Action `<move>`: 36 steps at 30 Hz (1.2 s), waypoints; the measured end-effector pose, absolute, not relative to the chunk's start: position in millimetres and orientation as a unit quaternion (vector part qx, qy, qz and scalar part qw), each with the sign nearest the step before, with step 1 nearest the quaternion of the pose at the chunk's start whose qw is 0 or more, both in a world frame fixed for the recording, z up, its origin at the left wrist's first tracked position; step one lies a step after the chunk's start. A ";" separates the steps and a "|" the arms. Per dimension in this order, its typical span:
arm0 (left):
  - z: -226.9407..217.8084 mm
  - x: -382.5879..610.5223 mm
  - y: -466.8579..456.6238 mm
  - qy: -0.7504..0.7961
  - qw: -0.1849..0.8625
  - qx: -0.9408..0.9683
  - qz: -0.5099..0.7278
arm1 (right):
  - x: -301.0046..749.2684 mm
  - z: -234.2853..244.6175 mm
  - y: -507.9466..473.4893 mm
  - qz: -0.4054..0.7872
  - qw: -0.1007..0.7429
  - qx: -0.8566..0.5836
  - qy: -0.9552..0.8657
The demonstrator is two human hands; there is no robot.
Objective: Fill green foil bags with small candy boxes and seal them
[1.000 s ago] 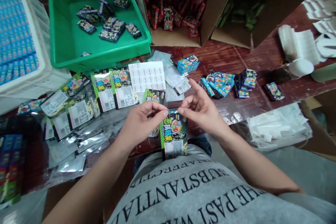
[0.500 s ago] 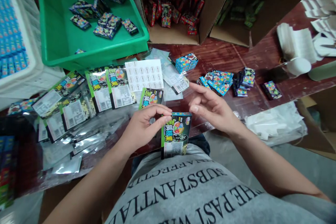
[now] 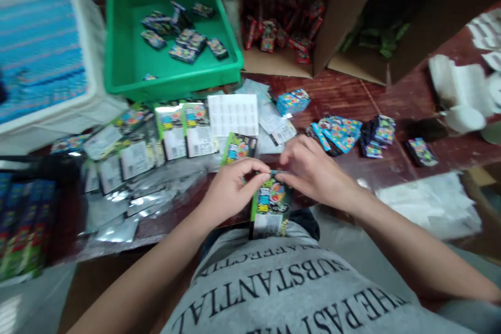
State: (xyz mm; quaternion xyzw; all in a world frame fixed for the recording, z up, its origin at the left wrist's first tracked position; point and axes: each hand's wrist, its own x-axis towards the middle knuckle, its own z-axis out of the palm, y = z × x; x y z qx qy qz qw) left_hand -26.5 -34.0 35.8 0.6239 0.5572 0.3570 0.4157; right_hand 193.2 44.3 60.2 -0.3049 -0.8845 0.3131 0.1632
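Close to my chest I hold a green and black printed packet upright. My left hand pinches its top left edge between thumb and fingers. My right hand has its fingers closed on the packet's top edge from the right. A similar packet lies flat on the table just beyond my hands. Farther back sits a white sticker sheet. The picture is blurred by motion.
A green tray with several small boxes stands at the back left, beside a white crate of blue packs. Open cardboard boxes sit behind. Flat packets and clear bags lie left; small blue boxes lie right.
My right hand, open and apart from the packet half a second ago, has come back onto its top edge. The view has shifted and blurred.
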 end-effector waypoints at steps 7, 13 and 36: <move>52.9 -26.2 -77.5 0.619 0.326 0.608 0.375 | 181.6 29.6 48.3 0.357 0.117 -0.293 -0.879; 79.4 -78.3 -127.7 0.798 0.043 0.554 0.232 | 35.7 60.5 39.5 0.527 0.273 -0.259 -0.762; 141.9 -447.8 -214.4 0.953 0.039 0.294 -0.054 | -36.4 40.8 44.5 0.461 0.180 -0.147 -0.856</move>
